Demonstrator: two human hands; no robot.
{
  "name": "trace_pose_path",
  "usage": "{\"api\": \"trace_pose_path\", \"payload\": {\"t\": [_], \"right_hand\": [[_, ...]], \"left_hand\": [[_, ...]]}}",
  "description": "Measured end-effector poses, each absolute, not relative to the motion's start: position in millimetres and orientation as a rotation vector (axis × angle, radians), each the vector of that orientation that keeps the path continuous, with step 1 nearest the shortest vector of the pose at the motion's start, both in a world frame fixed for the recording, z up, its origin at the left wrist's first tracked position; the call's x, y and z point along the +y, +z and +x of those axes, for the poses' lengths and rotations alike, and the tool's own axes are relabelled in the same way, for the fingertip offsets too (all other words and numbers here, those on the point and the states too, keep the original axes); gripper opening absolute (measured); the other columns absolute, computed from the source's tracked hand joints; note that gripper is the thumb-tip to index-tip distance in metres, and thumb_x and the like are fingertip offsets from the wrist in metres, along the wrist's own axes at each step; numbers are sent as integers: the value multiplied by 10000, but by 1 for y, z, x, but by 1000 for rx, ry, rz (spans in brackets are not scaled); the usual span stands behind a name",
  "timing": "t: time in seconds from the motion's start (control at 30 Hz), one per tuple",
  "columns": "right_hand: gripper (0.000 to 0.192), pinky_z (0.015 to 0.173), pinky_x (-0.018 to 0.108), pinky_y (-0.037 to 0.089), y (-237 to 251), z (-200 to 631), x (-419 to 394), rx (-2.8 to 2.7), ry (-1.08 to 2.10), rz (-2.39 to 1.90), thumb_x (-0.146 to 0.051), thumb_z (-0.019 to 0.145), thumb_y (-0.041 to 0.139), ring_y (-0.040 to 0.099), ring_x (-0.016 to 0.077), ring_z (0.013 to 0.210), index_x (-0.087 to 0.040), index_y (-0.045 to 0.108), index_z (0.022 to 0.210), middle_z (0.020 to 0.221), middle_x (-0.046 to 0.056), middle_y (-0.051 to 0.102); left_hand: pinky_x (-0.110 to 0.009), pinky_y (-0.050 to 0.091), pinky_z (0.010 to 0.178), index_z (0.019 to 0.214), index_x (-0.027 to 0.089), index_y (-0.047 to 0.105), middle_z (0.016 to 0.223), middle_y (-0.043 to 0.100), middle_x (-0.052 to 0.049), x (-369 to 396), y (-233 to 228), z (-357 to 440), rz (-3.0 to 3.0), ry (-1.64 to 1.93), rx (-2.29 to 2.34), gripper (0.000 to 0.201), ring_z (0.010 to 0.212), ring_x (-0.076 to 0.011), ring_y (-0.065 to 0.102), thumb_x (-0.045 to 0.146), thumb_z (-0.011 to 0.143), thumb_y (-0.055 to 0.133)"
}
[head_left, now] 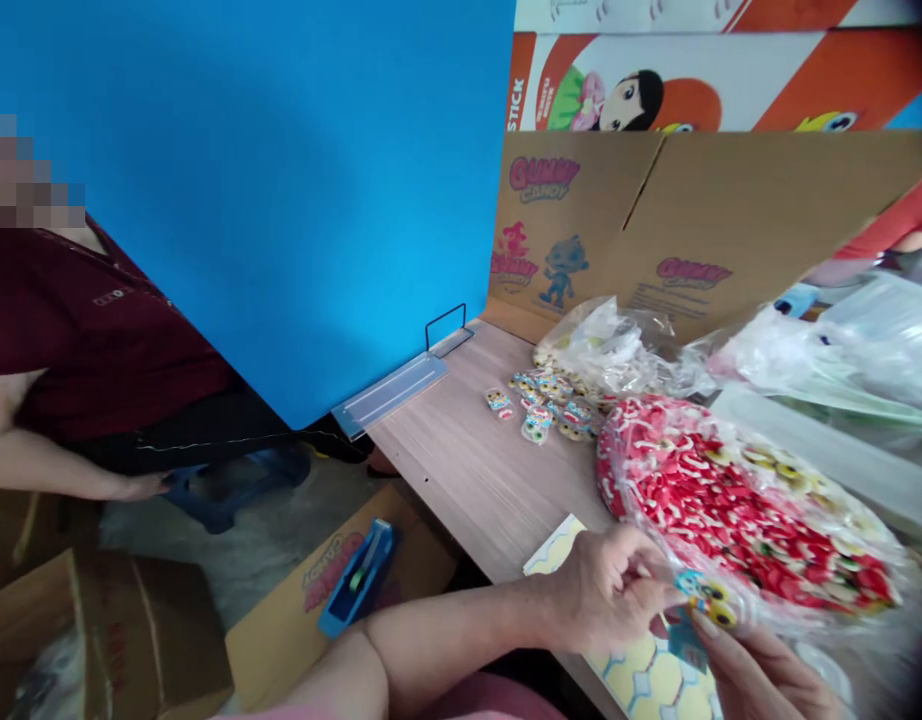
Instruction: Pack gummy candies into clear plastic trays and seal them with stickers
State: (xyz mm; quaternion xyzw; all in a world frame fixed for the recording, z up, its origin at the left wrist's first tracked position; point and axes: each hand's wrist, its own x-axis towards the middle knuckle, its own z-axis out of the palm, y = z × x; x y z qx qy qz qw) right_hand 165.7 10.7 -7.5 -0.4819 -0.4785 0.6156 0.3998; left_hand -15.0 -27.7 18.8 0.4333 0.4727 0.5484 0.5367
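Head view: left hand [607,590] pinches a wrapped candy [707,598] in closed fingertips, just in front of the big candy bag [738,510]. Right hand [761,675] lies below it, fingers loosely curled, touching the candy. Loose candies [543,405] behind the bag lie unsorted; most work remains.

The upright brown cardboard box flap [573,225] shows "GUMMY CANDY" in pink letters, and the same logo stands on the next flap [731,240]. The red printed carton [518,90] above reads "STICK".
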Motion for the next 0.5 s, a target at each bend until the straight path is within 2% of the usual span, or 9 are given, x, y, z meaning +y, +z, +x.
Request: {"api": "trace_pose_path", "payload": {"t": [0.1,0.23,0.33,0.4,0.5], "right_hand": [[305,674,323,636,-7,156,18,-1257,1574,-1246,-396,567,891,747,273,767,-280,797,832,880,52,794],[306,663,342,624,-4,139,33,-1442,1657,-1222,-421,630,860,739,284,776,-258,794,880,896,66,791],[280,714,307,605,0,113,42,-1517,1623,-1163,-406,682,841,734,257,827,-243,782,902,902,62,785],[273,726,301,593,6,90,45,-1537,1601,-1112,-406,716,821,729,237,821,-237,771,924,898,58,780],[303,765,315,583,11,53,47,-1589,1626,-1026,-392,712,828,719,222,824,-228,762,958,910,56,773]], "left_hand": [[-192,443,470,1263,153,603,801,695,-55,-22,12,-23,934,1321,1030,618,530,-117,627,446,744,765],[-225,464,515,1075,117,689,808,701,-66,-11,-2,-40,834,1291,974,532,546,-115,625,498,712,766],[-240,467,504,977,120,643,792,687,-44,-7,-4,-59,700,1349,963,552,518,-118,617,516,633,818],[-245,478,517,935,137,605,783,678,-26,-7,0,-71,619,1444,964,514,524,-117,616,507,646,814],[-253,515,625,899,151,583,820,689,-27,-8,7,-85,534,1628,995,424,634,-122,642,456,698,798]]}}
